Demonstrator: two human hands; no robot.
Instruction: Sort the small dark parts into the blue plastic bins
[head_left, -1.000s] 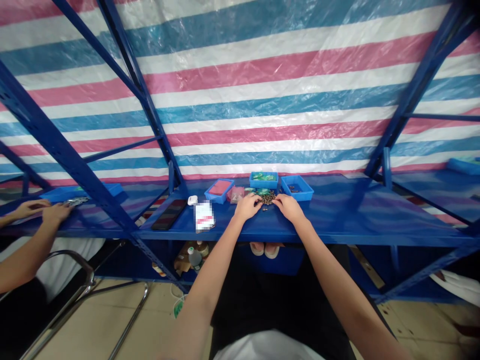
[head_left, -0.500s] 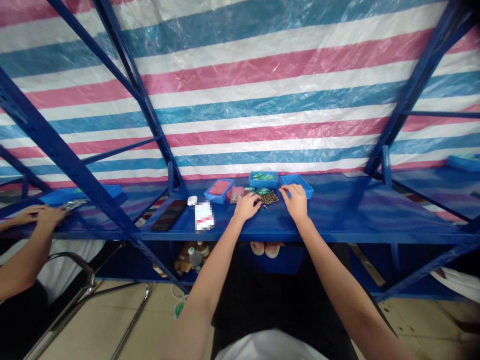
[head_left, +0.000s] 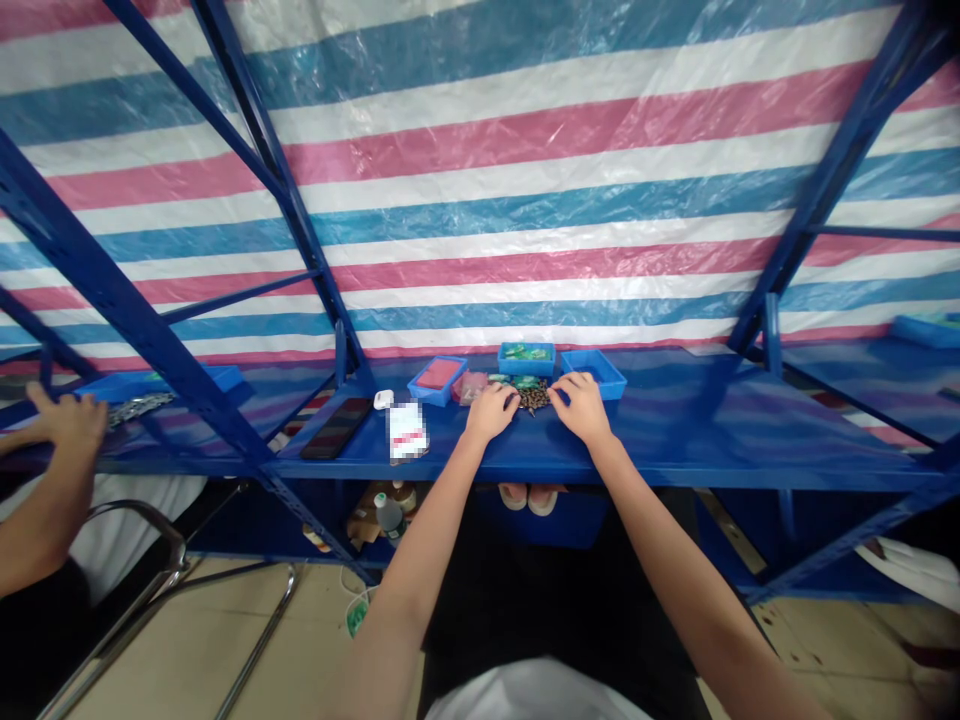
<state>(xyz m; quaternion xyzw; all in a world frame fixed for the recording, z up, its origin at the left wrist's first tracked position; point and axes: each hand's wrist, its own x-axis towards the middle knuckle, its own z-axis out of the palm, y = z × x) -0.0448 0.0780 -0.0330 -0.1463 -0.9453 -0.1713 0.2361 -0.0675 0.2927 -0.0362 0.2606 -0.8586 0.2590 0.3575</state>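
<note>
A pile of small bronze-brown pieces (head_left: 534,396) lies on the blue shelf between my hands. At its left edge rests my left hand (head_left: 491,411), fingers curled and thumb bent toward the fingertips. My right hand (head_left: 583,405) touches the pile's right side, thumb and forefinger close together. Whatever either hand pinches is too small to make out. Behind the pile lie green packets (head_left: 525,382) and a blue tray (head_left: 526,370) holding more green packets. Another blue tray (head_left: 613,385) stands just beyond my right hand, partly covered by it.
Left of my hands are a pink bag (head_left: 472,386), a blue tray with pink contents (head_left: 438,376), a white case (head_left: 383,399), a blurred white card (head_left: 407,430) and a black phone (head_left: 336,428). A co-worker's hands (head_left: 71,420) are at far left, past a blue post (head_left: 150,310).
My right hand has moved left from beside the right tray to the pile. My left hand stays nearly in place. The co-worker's hand has lifted.
</note>
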